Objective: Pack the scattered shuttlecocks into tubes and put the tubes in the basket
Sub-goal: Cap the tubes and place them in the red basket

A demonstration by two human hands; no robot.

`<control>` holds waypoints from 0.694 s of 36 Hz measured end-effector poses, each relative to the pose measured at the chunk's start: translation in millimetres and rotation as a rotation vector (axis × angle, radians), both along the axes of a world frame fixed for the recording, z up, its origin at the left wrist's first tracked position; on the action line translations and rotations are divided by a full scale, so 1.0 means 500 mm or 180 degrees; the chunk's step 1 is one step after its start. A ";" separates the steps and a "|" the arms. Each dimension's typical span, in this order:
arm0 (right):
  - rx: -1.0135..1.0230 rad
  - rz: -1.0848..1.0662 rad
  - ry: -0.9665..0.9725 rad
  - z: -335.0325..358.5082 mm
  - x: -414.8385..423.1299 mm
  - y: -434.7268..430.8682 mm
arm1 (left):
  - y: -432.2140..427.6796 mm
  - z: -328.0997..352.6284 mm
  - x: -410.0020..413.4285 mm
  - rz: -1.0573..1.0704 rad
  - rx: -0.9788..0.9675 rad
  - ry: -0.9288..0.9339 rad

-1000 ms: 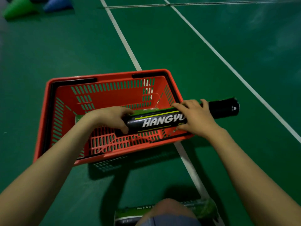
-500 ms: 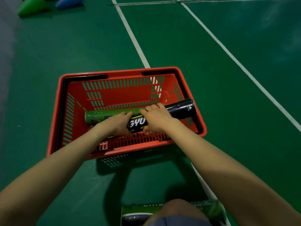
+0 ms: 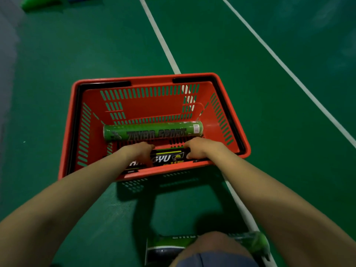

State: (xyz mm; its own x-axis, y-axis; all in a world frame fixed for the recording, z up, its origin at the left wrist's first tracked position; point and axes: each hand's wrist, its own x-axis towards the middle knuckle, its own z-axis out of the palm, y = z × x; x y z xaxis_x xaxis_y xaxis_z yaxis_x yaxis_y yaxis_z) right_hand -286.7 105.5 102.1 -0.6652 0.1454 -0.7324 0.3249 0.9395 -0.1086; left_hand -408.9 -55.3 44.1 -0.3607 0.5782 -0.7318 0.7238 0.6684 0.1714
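the black tube (image 3: 167,158) had sunk from the rim into the basket (image 3: 146,78), near the green tube (image 3: 154,132); the left hand (image 3: 142,151) and right hand (image 3: 200,149) both clasped it. released unevenly, it could have rolled against the green tube.

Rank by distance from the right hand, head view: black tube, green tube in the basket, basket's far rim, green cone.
1. black tube, held in the right hand, nearest the person.
2. green tube, just beyond, lying in the basket.
3. far rim, across the basket.
4. green cone, far upper left.
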 end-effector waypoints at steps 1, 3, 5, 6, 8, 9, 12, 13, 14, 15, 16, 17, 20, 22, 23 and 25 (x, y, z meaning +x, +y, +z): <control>-0.0005 -0.0054 0.0061 0.003 0.007 0.004 | 0.004 0.006 0.000 0.0001 0.0043 0.0009; -0.0023 -0.0196 0.0335 0.013 0.022 0.013 | 0.015 0.022 0.005 0.0024 0.0164 0.0110; -0.0100 -0.0414 0.0801 0.028 0.039 0.021 | 0.030 0.045 0.016 0.0081 0.0342 0.0270; -0.0138 -0.0527 0.1060 0.039 0.049 0.022 | 0.039 0.058 0.024 0.0126 0.0463 0.0370; -0.0141 -0.0670 0.1578 0.061 0.078 0.024 | 0.055 0.090 0.054 0.0274 0.0809 0.0615; -0.0138 -0.0728 0.1828 0.071 0.097 0.025 | 0.061 0.109 0.078 0.0329 0.1023 0.0793; -0.0155 -0.0890 0.2529 0.094 0.173 0.025 | 0.068 0.157 0.172 0.0243 0.2029 0.1471; -0.0163 -0.0951 0.2724 0.098 0.204 0.026 | 0.067 0.168 0.203 0.0156 0.2392 0.1586; -0.0186 -0.1023 0.2874 0.100 0.237 0.027 | 0.068 0.174 0.233 0.0033 0.2701 0.1635; -0.0215 -0.1094 0.2984 0.101 0.271 0.028 | 0.069 0.176 0.260 -0.0114 0.2937 0.1659; -0.0242 -0.1155 0.3072 0.100 0.305 0.028 | 0.071 0.176 0.288 -0.0272 0.3062 0.1673; -0.0264 -0.1221 0.3144 0.098 0.338 0.028 | 0.072 0.173 0.315 -0.0440 0.3095 0.1665; -0.0285 -0.1387 0.3182 0.079 0.430 0.022 | 0.069 0.138 0.397 -0.0879 0.3060 0.1477; -0.0336 -0.1525 0.2968 0.051 0.484 0.021 | 0.063 0.090 0.443 -0.1113 0.2904 0.1306; -0.0371 -0.1592 0.2734 0.033 0.508 0.021 | 0.056 0.065 0.463 -0.1197 0.2710 0.1188; -0.0350 -0.1638 0.2059 -0.012 0.551 0.024 | 0.044 0.015 0.496 -0.1234 0.2017 0.0868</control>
State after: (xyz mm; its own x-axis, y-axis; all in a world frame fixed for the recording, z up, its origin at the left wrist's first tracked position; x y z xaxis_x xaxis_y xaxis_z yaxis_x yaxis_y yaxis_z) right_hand -11.0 117.4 96.1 -0.8295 0.4962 -0.2563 0.5527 0.6638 -0.5039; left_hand -160.8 -33.1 51.5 -0.1675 0.9765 -0.1358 0.9564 0.1944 0.2181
